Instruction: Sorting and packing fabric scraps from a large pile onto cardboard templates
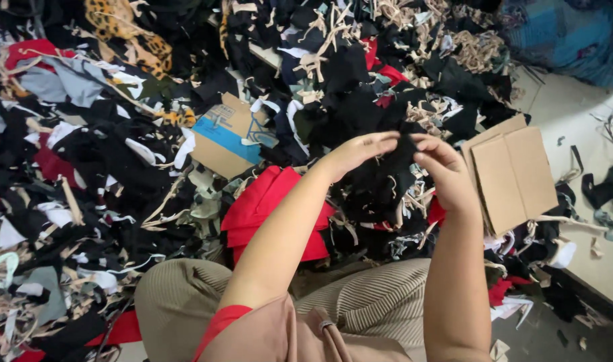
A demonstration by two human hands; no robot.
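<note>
While your left hand (353, 153) and right hand (444, 175) pinch the limp black fabric scrap (380, 184) with closed fingers, it could slip into the surrounding heap of cloth offcuts (85, 167).

Brown-blue carton (229, 136); plain cardboard (514, 175)

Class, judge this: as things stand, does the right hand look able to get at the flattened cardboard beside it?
Probably yes: the flattened cardboard lies uncovered just beside the right hand, though that hand grips black cloth.

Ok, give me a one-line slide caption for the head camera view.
Left hand and right hand pinch a black fabric scrap above a heap of mixed cloth offcuts and flattened cardboard.
</note>
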